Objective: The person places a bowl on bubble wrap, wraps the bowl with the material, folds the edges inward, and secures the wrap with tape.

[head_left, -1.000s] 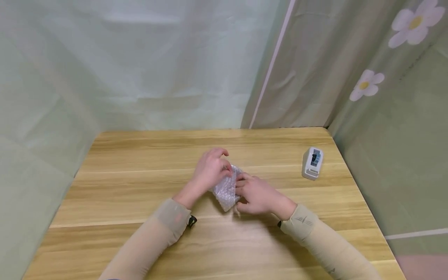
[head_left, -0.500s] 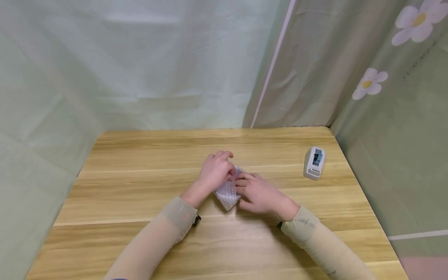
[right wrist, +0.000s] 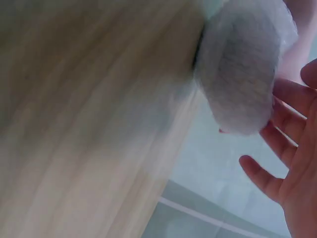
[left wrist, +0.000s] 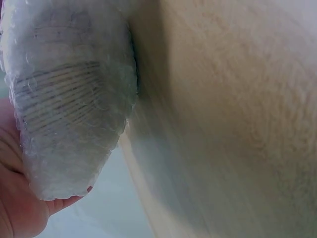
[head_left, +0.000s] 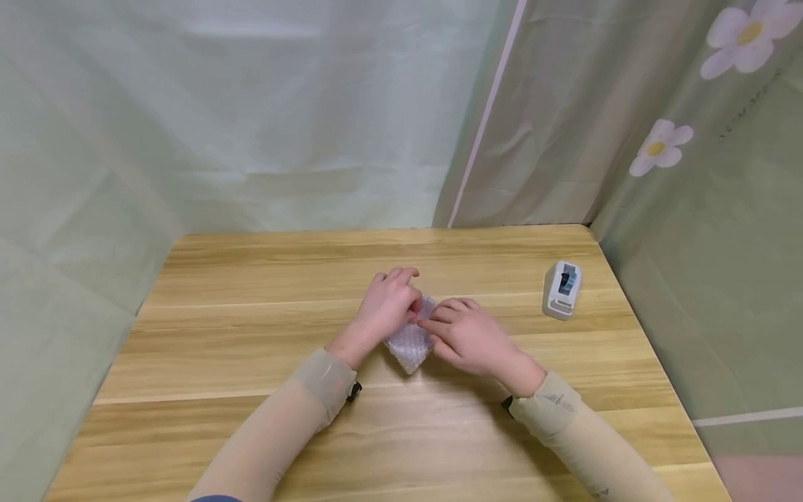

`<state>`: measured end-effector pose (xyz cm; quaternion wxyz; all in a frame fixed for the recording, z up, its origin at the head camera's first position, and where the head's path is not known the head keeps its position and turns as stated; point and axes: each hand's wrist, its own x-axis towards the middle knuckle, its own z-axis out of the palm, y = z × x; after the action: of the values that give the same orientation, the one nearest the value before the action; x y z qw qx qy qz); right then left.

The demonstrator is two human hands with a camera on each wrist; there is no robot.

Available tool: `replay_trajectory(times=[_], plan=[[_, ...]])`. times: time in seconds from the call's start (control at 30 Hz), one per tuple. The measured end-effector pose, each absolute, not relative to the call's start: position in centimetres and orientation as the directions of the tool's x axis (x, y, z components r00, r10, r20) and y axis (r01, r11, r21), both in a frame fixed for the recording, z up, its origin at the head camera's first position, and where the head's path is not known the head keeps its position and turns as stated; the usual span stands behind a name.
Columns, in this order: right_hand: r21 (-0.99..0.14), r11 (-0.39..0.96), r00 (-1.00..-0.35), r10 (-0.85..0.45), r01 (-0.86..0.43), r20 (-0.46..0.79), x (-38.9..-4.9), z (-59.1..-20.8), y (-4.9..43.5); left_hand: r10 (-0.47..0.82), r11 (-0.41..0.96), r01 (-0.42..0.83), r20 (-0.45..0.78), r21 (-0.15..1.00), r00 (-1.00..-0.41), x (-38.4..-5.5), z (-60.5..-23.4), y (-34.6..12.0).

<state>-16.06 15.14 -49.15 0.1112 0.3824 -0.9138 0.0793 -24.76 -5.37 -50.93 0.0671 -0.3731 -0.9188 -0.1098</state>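
Observation:
A small bubble-wrapped package sits on the wooden table between the two hands. Dark and light ribbed lines show through its clear bubble wrap in the left wrist view. My left hand holds the wrap from the left, with bent fingers over its upper part. From the right, my right hand reaches to the package, its index fingertip close to the left thumb. Seen from the right wrist, the fingers of the right hand are spread and loosely bent, with fingertips right at the edge of the wrap.
A white tape dispenser stands at the right on the wooden table. Pale green curtains hang behind the table and at both sides, with daisy prints at the right.
The right hand has lifted slightly from the package's right side, and its index finger now points across the top. Compared with one second ago, the left hand is slightly farther right.

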Motion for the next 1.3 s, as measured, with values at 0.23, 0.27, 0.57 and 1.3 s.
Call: replay_trajectory(times=[0.23, 0.27, 0.57, 1.3], plan=[[0.006, 0.735, -0.722, -0.668, -0.678, 0.182, -16.3, -49.8, 14.4, 0.659, 0.706, 0.685, 0.186, 0.180, -0.729, -25.0, -50.8, -5.3], [0.023, 0.737, -0.724, -0.668, -0.675, 0.173, -16.4, -49.8, 14.2, 0.658, 0.706, 0.683, 0.184, 0.186, -0.730, -25.0, -50.8, -5.3], [0.057, 0.750, -0.738, -0.659, -0.659, 0.141, -16.6, -49.8, 13.3, 0.628, 0.665, 0.606, 0.113, 0.437, -0.770, -26.0, -50.7, -6.7], [-0.109, 0.769, -0.775, -0.614, -0.630, 0.151, -15.9, -50.2, 13.2, 0.329, 0.787, 0.165, -0.178, 0.595, -0.928, -24.0, -51.1, -7.3]])
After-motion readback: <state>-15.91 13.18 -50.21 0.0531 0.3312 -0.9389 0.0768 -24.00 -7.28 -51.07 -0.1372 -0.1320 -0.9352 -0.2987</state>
